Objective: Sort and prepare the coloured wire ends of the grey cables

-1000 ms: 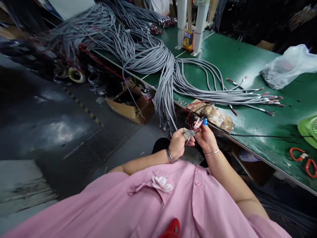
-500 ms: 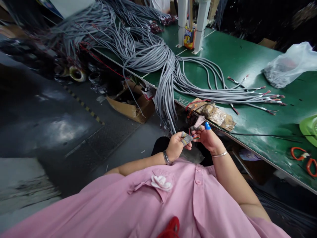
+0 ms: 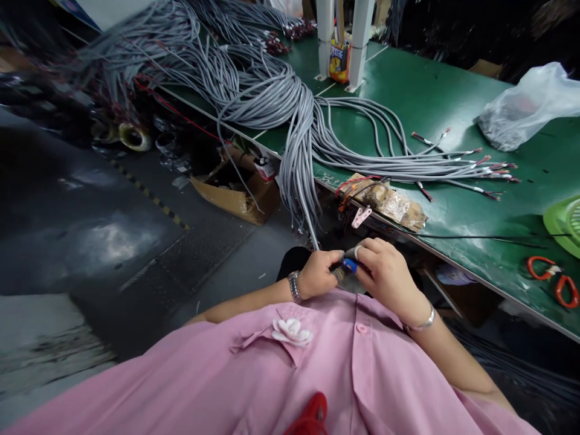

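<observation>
Just below the table edge, my left hand (image 3: 319, 275) is closed, its finger coverings pressed around the end of a grey cable (image 3: 309, 226) that hangs from the big bundle (image 3: 296, 103). My right hand (image 3: 385, 275), with a blue cover on one fingertip, meets it from the right, fingers pinched together. What lies between the right fingers is hidden. A pink clip (image 3: 361, 217) is at the table edge above my hands, beside a taped cardboard piece (image 3: 389, 202). Stripped cable ends (image 3: 502, 172) with red wires lie on the green table.
On the green table (image 3: 430, 90) are a clear plastic bag (image 3: 521, 112), orange-handled scissors (image 3: 544, 269), a green basket (image 3: 559, 223) and white posts (image 3: 359, 45) with a yellow packet (image 3: 339, 60). An open cardboard box (image 3: 235, 196) is on the floor.
My right hand has turned over and its fingers now cover the coloured wires seen before. The pink clip, earlier by my right fingers, now shows apart from them. The view has shifted slightly.
</observation>
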Demonstrator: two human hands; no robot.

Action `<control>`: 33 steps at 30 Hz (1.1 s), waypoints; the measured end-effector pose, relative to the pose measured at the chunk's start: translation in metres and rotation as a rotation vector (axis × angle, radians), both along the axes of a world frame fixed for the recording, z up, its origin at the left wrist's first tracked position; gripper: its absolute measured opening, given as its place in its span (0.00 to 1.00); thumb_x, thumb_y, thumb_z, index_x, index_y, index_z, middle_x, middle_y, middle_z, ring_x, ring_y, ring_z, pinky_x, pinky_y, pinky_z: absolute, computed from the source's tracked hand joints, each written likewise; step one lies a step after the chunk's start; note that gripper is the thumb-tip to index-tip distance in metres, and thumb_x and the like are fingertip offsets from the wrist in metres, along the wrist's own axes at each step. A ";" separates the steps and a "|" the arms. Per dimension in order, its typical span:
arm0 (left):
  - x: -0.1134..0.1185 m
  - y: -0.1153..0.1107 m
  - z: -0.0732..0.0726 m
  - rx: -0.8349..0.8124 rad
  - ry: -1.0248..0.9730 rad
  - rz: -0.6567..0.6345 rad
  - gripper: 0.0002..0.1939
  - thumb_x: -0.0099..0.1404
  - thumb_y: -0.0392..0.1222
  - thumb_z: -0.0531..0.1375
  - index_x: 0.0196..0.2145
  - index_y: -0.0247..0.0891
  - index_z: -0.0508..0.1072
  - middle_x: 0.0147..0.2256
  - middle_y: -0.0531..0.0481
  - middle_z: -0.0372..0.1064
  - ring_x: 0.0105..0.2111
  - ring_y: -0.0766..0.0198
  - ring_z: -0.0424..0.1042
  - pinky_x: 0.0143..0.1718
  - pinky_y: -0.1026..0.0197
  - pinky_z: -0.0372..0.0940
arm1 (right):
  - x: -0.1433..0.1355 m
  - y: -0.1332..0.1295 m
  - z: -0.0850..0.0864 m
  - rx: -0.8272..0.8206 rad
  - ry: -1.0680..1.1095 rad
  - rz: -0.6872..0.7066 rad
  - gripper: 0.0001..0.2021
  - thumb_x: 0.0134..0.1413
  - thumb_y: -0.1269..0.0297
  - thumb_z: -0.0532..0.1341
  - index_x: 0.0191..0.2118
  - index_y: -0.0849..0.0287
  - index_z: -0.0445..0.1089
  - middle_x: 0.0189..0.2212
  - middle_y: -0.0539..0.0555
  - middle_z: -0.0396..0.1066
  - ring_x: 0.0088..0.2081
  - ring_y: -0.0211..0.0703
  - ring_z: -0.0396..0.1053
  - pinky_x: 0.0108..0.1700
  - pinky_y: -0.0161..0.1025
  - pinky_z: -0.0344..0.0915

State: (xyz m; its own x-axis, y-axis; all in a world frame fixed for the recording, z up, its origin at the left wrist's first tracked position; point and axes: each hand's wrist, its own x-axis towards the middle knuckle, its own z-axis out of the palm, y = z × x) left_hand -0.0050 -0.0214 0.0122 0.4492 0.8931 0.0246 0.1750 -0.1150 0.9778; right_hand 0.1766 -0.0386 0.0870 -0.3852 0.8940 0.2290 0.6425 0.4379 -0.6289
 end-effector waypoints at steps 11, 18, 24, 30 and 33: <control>0.014 0.005 -0.003 -0.379 -0.444 0.244 0.15 0.58 0.51 0.65 0.28 0.34 0.71 0.21 0.51 0.70 0.20 0.65 0.70 0.24 0.62 0.66 | -0.012 0.006 -0.075 -0.455 0.933 -0.284 0.07 0.54 0.58 0.65 0.38 0.54 0.74 0.32 0.50 0.72 0.32 0.39 0.66 0.32 0.35 0.62; 0.004 0.011 0.001 -0.146 -0.135 0.056 0.11 0.55 0.45 0.67 0.25 0.34 0.75 0.25 0.50 0.73 0.26 0.66 0.70 0.30 0.65 0.65 | -0.010 0.018 -0.074 -0.451 0.807 -0.210 0.06 0.53 0.60 0.66 0.32 0.57 0.74 0.27 0.50 0.71 0.29 0.38 0.64 0.33 0.36 0.62; 0.005 0.008 -0.004 -0.256 -0.249 0.165 0.15 0.58 0.50 0.65 0.25 0.34 0.72 0.22 0.49 0.72 0.21 0.66 0.71 0.26 0.64 0.65 | -0.014 0.025 -0.068 -0.483 0.824 -0.236 0.07 0.52 0.59 0.67 0.29 0.57 0.74 0.23 0.49 0.70 0.25 0.36 0.62 0.28 0.34 0.60; 0.012 0.010 -0.014 -0.383 -0.420 0.295 0.16 0.56 0.51 0.66 0.27 0.34 0.71 0.20 0.50 0.71 0.18 0.67 0.70 0.22 0.66 0.62 | -0.018 0.027 -0.078 -0.476 0.903 -0.326 0.08 0.49 0.58 0.69 0.29 0.57 0.75 0.23 0.48 0.70 0.23 0.34 0.60 0.25 0.33 0.58; 0.013 0.012 -0.017 -0.398 -0.445 0.332 0.17 0.56 0.52 0.66 0.27 0.34 0.70 0.20 0.50 0.72 0.17 0.68 0.69 0.20 0.66 0.60 | -0.020 0.026 -0.081 -0.468 0.900 -0.334 0.09 0.49 0.57 0.68 0.30 0.57 0.74 0.23 0.48 0.69 0.23 0.34 0.59 0.25 0.33 0.58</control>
State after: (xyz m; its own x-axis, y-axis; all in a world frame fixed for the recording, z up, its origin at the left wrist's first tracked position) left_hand 0.0084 -0.0098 -0.0044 0.1733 0.9611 -0.2152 -0.2898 0.2586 0.9215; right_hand 0.1568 -0.0123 0.0063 0.0350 0.9957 -0.0861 -0.0992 -0.0823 -0.9917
